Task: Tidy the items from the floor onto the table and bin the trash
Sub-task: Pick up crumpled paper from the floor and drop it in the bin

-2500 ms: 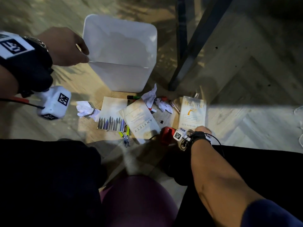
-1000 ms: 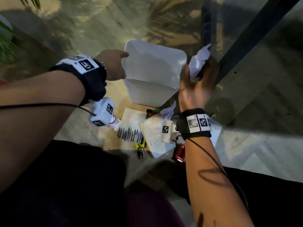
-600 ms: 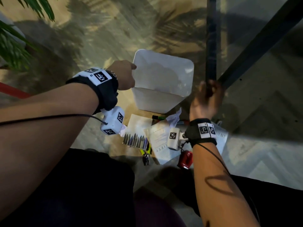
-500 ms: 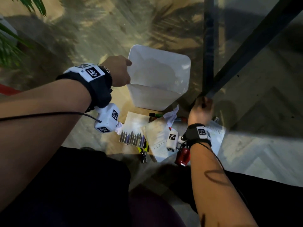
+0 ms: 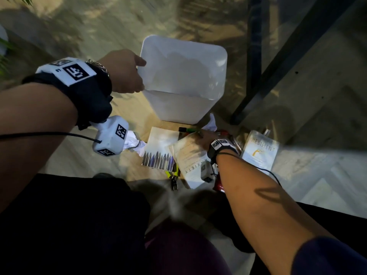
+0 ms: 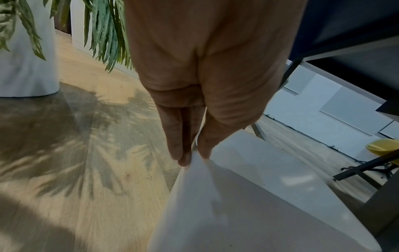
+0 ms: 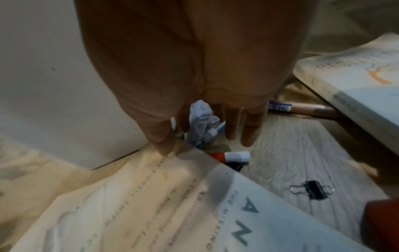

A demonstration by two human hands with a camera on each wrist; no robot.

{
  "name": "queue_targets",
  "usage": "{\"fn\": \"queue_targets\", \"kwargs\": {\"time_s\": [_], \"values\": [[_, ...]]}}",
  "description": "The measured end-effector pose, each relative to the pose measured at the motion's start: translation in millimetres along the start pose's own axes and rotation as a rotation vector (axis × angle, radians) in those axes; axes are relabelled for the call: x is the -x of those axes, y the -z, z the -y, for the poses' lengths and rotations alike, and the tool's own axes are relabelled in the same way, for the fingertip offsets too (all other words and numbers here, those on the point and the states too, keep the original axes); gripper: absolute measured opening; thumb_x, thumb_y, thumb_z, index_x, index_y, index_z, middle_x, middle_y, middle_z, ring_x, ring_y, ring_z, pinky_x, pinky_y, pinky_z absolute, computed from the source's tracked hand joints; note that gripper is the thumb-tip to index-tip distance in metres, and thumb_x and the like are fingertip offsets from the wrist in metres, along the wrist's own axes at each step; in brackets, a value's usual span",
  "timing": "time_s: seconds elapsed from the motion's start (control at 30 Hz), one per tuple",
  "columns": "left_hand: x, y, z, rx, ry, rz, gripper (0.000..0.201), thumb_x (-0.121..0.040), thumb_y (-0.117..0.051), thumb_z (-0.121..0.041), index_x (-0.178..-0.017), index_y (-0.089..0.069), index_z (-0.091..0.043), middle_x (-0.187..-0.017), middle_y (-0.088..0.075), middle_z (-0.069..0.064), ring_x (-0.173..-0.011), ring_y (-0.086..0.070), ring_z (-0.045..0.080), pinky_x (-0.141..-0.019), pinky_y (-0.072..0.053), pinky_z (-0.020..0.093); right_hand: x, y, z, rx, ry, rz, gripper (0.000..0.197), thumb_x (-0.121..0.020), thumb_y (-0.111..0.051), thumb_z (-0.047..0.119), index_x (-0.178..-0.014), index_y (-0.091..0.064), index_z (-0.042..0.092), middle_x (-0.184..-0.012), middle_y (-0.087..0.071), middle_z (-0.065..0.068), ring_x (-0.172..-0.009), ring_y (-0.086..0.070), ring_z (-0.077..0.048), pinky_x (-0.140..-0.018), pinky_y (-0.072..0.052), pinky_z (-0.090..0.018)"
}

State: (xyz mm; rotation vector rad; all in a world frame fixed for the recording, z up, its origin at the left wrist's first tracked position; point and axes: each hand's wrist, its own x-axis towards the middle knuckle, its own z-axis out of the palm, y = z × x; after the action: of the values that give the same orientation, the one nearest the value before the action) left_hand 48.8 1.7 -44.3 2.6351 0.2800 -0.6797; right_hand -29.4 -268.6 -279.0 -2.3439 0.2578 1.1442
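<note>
My left hand [image 5: 137,76] pinches the left rim of the white bin [image 5: 184,76], thumb inside and fingers outside; the left wrist view shows the same hand [image 6: 192,156] on the bin [image 6: 248,196]. My right hand [image 5: 201,134] is down at the floor pile beside the bin's base. Its fingers are spread, not closed, around a crumpled white paper [image 7: 201,119], which also shows in the head view [image 5: 211,124]. The right hand [image 7: 205,141] hovers at the top corner of the "Anxiety" book [image 7: 151,204]. A second paper ball [image 5: 135,142] lies left of the pile.
On the floor lie the "Anxiety" book [image 5: 190,159], a "Resilient" book [image 5: 260,149], a third book [image 5: 160,149], markers [image 5: 187,129], a binder clip [image 7: 313,189], yellow-handled pliers [image 5: 172,175] and a red object [image 5: 218,184]. A black table leg [image 5: 278,66] stands right of the bin.
My right hand held a paper ball above the bin, then came away without it and dropped back to the floor pile. The left hand has kept its hold on the bin's rim.
</note>
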Motion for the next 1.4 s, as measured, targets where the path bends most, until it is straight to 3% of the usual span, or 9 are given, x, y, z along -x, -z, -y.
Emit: {"fn": "queue_targets", "kwargs": {"time_s": [0.1,0.2,0.4,0.6,0.7,0.87,0.93,1.13,1.4], "values": [[-0.3,1.3,-1.6,0.002,0.003,0.0,0.076,-0.082,-0.077,-0.009,-0.151,-0.046,-0.02,-0.115,-0.074,0.004,-0.084,-0.07,0.02,-0.092,-0.054,0.032,5.4,8.8,-12.7,-0.055,0.009,-0.067,0.079,-0.1,-0.058,0.03,-0.163,-0.01,0.037,-0.152,-0.05,-0.015,-0.116,-0.063,-0.037,-0.09,-0.056,-0.051],[-0.7,1.8,-0.7,-0.02,-0.003,0.01,0.077,-0.083,-0.076,-0.01,-0.152,-0.045,-0.02,-0.113,-0.075,0.004,-0.074,-0.068,0.017,-0.085,-0.051,0.028,18.0,8.8,-22.2,-0.069,-0.118,-0.146,0.047,-0.106,-0.039,0.049,-0.149,-0.048,0.033,-0.128,-0.069,-0.009,-0.105,-0.068,-0.031,-0.087,-0.056,-0.045],[-1.5,4.0,-0.2,-0.035,-0.007,0.021,0.077,-0.083,-0.077,-0.01,-0.153,-0.044,-0.018,-0.093,-0.075,0.002,-0.077,-0.066,0.019,-0.082,-0.049,0.029,63.2,20.7,-15.2,-0.754,-0.183,-0.811,0.024,-0.083,-0.08,0.039,-0.09,-0.071,0.018,-0.09,-0.07,-0.002,-0.085,-0.07,-0.02,-0.077,-0.056,-0.032],[-2.7,4.2,1.4,-0.051,-0.024,0.014,0.079,-0.083,-0.077,-0.012,-0.153,-0.043,-0.018,-0.074,-0.064,-0.005,-0.078,-0.062,0.018,-0.075,-0.045,0.027,135.9,108.9,61.6,-0.947,0.521,-1.402,0.022,-0.084,-0.071,0.0,-0.1,-0.057,0.001,-0.091,-0.058,0.004,-0.08,-0.058,0.012,-0.076,-0.053,-0.02],[-3.6,4.0,2.1,-0.037,-0.038,0.019,0.08,-0.082,-0.078,-0.013,-0.154,-0.043,-0.017,-0.097,-0.068,0.004,-0.084,-0.063,0.021,-0.076,-0.045,0.027,164.3,133.3,109.3,-0.896,0.78,-1.322,0.03,-0.078,-0.065,-0.007,-0.104,-0.052,0.004,-0.097,-0.058,0.004,-0.085,-0.059,0.008,-0.076,-0.049,-0.017],[-1.1,3.8,3.7,-0.023,-0.063,0.004,0.08,-0.081,-0.078,-0.016,-0.153,-0.044,-0.018,-0.125,-0.07,0.009,-0.114,-0.065,0.028,-0.087,-0.047,0.03,150.1,119.7,129.1,-0.88,0.666,-0.852,0.045,-0.088,-0.072,0.002,-0.125,-0.048,0.011,-0.122,-0.057,-0.008,-0.1,-0.06,-0.009,-0.08,-0.053,-0.014],[-0.2,3.3,4.3,-0.016,-0.061,0.0,0.08,-0.081,-0.079,-0.017,-0.153,-0.044,-0.018,-0.123,-0.071,0.009,-0.114,-0.065,0.027,-0.088,-0.047,0.031,137.5,99.2,110.7,-0.958,0.63,-0.979,0.049,-0.089,-0.076,0.007,-0.13,-0.05,0.003,-0.12,-0.059,-0.016,-0.097,-0.062,-0.016,-0.084,-0.054,-0.02],[0.1,2.3,1.7,-0.057,-0.056,0.006,0.081,-0.082,-0.08,-0.018,-0.153,-0.043,-0.017,-0.113,-0.072,0.01,-0.104,-0.065,0.027,-0.087,-0.047,0.032,64.7,24.2,-0.3,-0.951,-0.215,-0.62,0.051,-0.086,-0.07,0.043,-0.125,-0.068,0.01,-0.109,-0.066,-0.005,-0.108,-0.067,-0.033,-0.08,-0.044,-0.032],[2.5,2.9,0.1,-0.065,-0.03,0.003,0.076,-0.084,-0.079,-0.016,-0.152,-0.045,-0.016,-0.111,-0.074,0.009,-0.076,-0.065,0.022,-0.084,-0.044,0.027,32.5,-75.8,-54.0,-0.213,-0.26,-0.126,0.088,-0.075,-0.087,0.028,-0.148,-0.039,0.016,-0.141,-0.056,-0.013,-0.13,-0.056,-0.038,-0.107,-0.049,-0.053]]}}
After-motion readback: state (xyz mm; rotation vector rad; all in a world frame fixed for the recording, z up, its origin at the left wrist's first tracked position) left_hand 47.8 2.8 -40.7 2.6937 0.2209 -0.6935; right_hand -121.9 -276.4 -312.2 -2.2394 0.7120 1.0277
